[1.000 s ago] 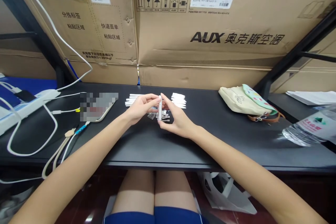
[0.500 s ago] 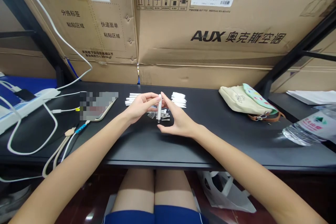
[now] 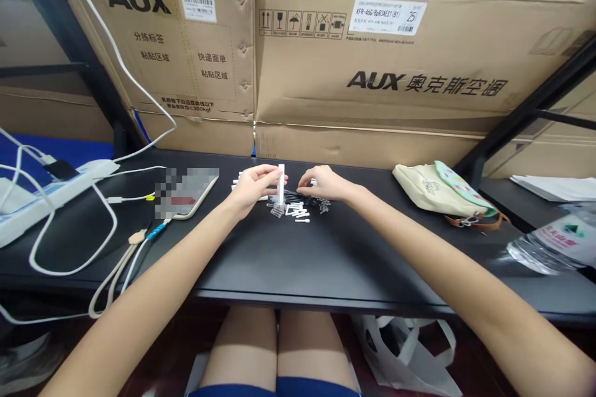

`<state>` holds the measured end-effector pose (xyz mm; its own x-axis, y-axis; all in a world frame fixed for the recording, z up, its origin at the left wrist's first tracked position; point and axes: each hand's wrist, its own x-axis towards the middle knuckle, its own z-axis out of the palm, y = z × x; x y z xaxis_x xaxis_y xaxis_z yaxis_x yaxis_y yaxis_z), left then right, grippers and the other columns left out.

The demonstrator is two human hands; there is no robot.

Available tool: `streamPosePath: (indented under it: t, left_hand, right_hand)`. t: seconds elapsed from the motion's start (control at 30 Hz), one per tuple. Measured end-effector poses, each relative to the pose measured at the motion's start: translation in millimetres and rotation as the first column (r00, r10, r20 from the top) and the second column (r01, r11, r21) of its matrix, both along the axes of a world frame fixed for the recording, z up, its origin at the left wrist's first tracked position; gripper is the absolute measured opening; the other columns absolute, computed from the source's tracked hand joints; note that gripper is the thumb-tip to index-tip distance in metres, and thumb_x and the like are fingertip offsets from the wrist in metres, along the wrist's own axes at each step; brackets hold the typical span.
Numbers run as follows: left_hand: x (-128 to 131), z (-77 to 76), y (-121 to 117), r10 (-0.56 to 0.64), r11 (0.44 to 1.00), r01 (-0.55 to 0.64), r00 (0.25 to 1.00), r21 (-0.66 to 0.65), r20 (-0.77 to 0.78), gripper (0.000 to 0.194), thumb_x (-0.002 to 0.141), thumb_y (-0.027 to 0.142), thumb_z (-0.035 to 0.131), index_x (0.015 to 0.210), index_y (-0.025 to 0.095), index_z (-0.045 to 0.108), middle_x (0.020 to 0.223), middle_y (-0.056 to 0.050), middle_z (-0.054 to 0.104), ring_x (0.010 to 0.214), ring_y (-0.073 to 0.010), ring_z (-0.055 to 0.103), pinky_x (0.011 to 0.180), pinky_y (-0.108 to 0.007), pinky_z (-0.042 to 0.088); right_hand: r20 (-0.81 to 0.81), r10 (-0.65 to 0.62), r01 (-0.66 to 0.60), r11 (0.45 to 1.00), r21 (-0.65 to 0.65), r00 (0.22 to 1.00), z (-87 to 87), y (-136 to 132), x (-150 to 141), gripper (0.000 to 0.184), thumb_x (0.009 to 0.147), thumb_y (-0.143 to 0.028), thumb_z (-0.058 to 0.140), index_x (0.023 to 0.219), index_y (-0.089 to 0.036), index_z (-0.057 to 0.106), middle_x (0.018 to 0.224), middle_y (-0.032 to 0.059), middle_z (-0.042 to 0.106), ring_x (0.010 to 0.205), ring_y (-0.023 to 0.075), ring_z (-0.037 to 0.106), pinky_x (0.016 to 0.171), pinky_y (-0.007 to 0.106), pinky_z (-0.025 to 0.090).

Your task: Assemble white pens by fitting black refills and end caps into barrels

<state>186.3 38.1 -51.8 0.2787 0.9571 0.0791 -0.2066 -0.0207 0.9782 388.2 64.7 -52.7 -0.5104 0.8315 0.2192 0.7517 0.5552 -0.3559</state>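
Observation:
My left hand (image 3: 254, 189) stands over the black tabletop (image 3: 298, 260), its fingertips against a slim white tube (image 3: 281, 185) held upright. My right hand (image 3: 323, 183) rests its curled fingers on a bundle of white sticks, mostly hidden beneath it. Just below both hands lies a scatter of small white and clear plastic parts (image 3: 289, 210), with thin dark pieces (image 3: 298, 196) beside it. A second bundle of white sticks (image 3: 236, 181) sits mostly hidden behind my left hand.
A blurred flat device (image 3: 186, 192) lies left of the parts, near a white power strip (image 3: 46, 205) and tangled cables. A canvas pouch (image 3: 440, 189) sits to the right, with a water bottle (image 3: 554, 242) beyond. Large AUX cardboard boxes (image 3: 372, 56) stand behind the table.
My right hand has let go of the white tube and moved right onto the sticks. The tube now stands straighter in my left hand. The whole view has shifted slightly.

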Motion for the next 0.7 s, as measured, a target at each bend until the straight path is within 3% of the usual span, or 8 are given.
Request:
streamPosePath:
  t: [0.17,0.4,0.7]
  left_hand:
    - [-1,-1.0,0,0.002,1.000,-0.002,1.000,0.004,0.025,0.033,0.061,0.034,0.077,0.081,0.011,0.065,0.077,-0.005,0.067,0.075,-0.0152,0.062,0.072,-0.031,0.050]
    - [-2,-2.0,2,0.011,1.000,-0.012,0.999,0.008,0.036,0.032,0.062,0.033,0.077,0.081,0.011,0.065,0.077,-0.005,0.067,0.074,-0.0149,0.062,0.070,-0.030,0.050]
    - [-2,-2.3,3,0.024,1.000,-0.024,0.999,-0.004,0.032,0.032,0.062,0.032,0.077,0.081,0.010,0.065,0.077,-0.006,0.067,0.072,-0.0138,0.062,0.069,-0.029,0.050]
  right_hand:
    - [0.185,-0.019,0.033,0.997,-0.075,0.982,4.1,0,-10,0.012,0.074,-0.025,0.061,0.073,-0.017,0.071,0.078,0.0035,0.071,0.071,0.0165,0.062,0.073,0.028,0.042]
    - [0.272,-0.020,0.043,0.996,-0.082,0.962,11.5,-6,2,0.012,0.069,-0.020,0.061,0.077,-0.019,0.070,0.089,0.0035,0.069,0.087,0.0200,0.060,0.081,0.029,0.042]
    - [0.317,-0.028,0.048,0.997,-0.056,0.948,10.0,-10,2,0.011,0.067,-0.016,0.060,0.073,-0.018,0.069,0.086,0.0046,0.067,0.087,0.0204,0.058,0.078,0.028,0.042]
